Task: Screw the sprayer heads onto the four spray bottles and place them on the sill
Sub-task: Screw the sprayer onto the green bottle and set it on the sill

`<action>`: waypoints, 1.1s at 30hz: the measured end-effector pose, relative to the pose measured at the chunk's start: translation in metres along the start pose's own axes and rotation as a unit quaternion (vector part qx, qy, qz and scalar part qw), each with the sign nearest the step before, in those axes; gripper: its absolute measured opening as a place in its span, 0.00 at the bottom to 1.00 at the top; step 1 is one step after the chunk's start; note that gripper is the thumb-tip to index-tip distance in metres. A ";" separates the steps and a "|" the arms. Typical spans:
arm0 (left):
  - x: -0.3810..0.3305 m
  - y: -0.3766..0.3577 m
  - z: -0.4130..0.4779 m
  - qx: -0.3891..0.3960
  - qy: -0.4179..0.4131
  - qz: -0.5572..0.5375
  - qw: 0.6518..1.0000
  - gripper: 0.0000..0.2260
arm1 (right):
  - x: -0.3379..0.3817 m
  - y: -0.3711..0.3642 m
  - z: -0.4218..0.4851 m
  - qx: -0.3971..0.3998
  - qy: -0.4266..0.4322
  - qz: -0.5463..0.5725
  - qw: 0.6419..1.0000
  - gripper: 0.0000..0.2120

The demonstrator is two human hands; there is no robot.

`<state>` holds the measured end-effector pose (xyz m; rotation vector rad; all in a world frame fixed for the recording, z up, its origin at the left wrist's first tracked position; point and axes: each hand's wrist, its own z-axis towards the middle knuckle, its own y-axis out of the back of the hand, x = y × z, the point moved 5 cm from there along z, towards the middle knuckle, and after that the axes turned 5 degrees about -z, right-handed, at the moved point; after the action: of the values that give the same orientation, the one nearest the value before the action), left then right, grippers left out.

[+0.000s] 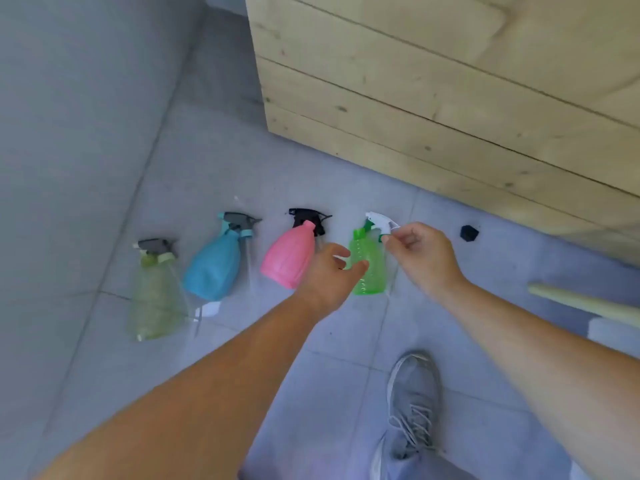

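With all four bottles lying on the floor, my right hand (420, 252) pinches the white sprayer head (381, 221) beside the green bottle (367, 268) while my open left hand (329, 275) reaches for it; threading comes next.

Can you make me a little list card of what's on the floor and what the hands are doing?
place: grey tiled floor beside a wooden crate
bottles: four lying in a row
bottle colours, left to right: pale green bottle, blue bottle, pink bottle, bright green bottle
sprayer heads: lying by the bottle necks, none clearly screwed on
left hand: open, reaching for the bright green bottle
right hand: pinching the white sprayer head
also there: black cap, grey shoe
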<state>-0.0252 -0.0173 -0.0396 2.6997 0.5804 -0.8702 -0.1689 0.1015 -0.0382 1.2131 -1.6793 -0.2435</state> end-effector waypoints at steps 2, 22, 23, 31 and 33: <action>0.007 -0.012 0.020 0.006 0.002 0.020 1.000 0.24 | -0.016 -0.007 0.015 -0.010 -0.009 -0.007 1.000 0.10; 0.044 -0.058 0.096 -0.004 0.000 0.059 0.998 0.26 | -0.075 -0.042 0.111 0.020 -0.050 -0.119 0.991 0.14; 0.046 -0.059 0.096 -0.002 0.001 0.048 0.999 0.26 | -0.076 -0.042 0.112 0.032 -0.059 -0.125 0.990 0.15; 0.035 -0.054 0.074 0.036 -0.019 -0.051 0.998 0.30 | -0.067 -0.029 0.093 0.159 -0.149 -0.023 0.976 0.13; 0.029 -0.048 0.063 0.052 -0.015 -0.093 0.994 0.33 | -0.055 -0.018 0.084 0.177 -0.135 -0.028 0.975 0.10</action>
<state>-0.0564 0.0126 -0.1118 2.7522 0.8124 -1.0130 -0.2263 0.1055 -0.1227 1.5478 -1.9849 -0.1529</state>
